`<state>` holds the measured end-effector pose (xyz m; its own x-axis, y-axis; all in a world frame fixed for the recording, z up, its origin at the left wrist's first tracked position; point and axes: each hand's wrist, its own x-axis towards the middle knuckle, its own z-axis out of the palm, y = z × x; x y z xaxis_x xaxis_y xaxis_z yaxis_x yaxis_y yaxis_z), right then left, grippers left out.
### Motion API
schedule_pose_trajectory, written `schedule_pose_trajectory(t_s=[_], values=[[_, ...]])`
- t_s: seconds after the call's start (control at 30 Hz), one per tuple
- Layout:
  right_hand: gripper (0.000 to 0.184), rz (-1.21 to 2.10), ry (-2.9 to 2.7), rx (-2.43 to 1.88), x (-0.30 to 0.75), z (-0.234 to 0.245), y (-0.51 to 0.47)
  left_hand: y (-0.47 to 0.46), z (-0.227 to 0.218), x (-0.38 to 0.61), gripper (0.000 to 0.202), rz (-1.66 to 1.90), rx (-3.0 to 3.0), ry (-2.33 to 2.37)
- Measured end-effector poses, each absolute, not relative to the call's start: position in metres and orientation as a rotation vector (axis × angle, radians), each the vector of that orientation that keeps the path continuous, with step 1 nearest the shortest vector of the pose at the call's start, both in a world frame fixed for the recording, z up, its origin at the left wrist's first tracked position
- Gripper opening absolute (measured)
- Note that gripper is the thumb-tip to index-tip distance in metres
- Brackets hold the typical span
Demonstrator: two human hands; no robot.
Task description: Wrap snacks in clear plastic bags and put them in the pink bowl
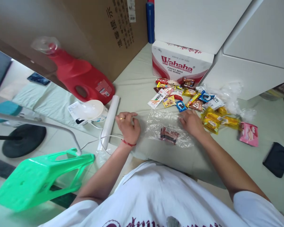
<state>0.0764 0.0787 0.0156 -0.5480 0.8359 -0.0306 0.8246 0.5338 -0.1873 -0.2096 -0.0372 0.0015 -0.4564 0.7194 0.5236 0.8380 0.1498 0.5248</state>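
A clear plastic bag [162, 118] lies crinkled on the pale green cloth, between my two hands, with a dark red-brown wrapped snack [169, 135] inside it. My right hand [190, 121] has its fingers curled down at the bag's right edge and seems to pinch the film. My left hand [128, 126], with a ring and a red cord at the wrist, rests left of the bag. Its fingers are loosely bent, thumb and forefinger apart, with nothing visible between them. Just beyond the bag sits a pile of small wrapped snacks [169, 101].
A Wahaha carton [180, 64] stands behind the pile. To the right lie yellow packets [211, 121], a pink packet [249, 134] and a dark pouch [277, 159]. Leftward are a white roll [110, 124], a white cup [97, 110], a red jug [81, 77] and a green stool [35, 176].
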Motion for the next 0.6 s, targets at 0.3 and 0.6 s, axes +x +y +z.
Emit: schedule_pose_trajectory(t_s=[0.3,0.6], values=[[0.018,0.639,-2.812,-1.537,0.04,-0.001,0.106,-0.056,0.012,-0.134,0.034,-0.503,-2.668,-1.908],[0.023,0.601,-2.885,-1.191,0.053,0.039,0.086,-0.05,0.007,-0.127,0.031,-0.288,-2.68,-1.966]])
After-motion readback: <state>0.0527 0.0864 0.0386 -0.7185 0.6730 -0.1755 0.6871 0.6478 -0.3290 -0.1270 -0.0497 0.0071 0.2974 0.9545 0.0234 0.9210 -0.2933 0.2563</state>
